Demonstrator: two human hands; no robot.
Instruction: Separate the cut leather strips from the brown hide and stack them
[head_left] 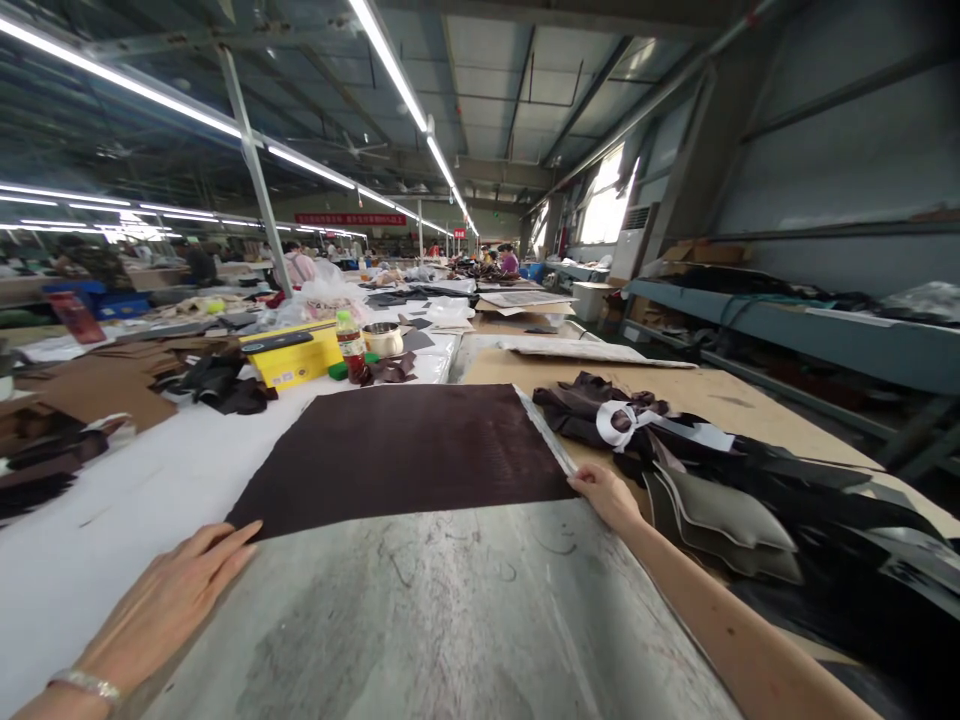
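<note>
A dark brown sheet of leather-like material (412, 450) lies flat across the far part of a grey, scuffed board (420, 610). My left hand (176, 590) rests at the sheet's near left corner, fingers stretched out and lying on it. At the near right corner, my right hand (606, 492) has its thumb and fingers pinched on the sheet's edge. The fingertips there are partly hidden, so I cannot tell whether the board's edge is also in the pinch.
Dark scraps with a white ring-shaped piece (616, 424) and grey padded pieces (724, 520) lie to the right. Beyond the sheet stand a yellow box (292, 355), a bottle (350, 345) and a metal pot (384, 340). Brown pieces (97, 385) are piled at left.
</note>
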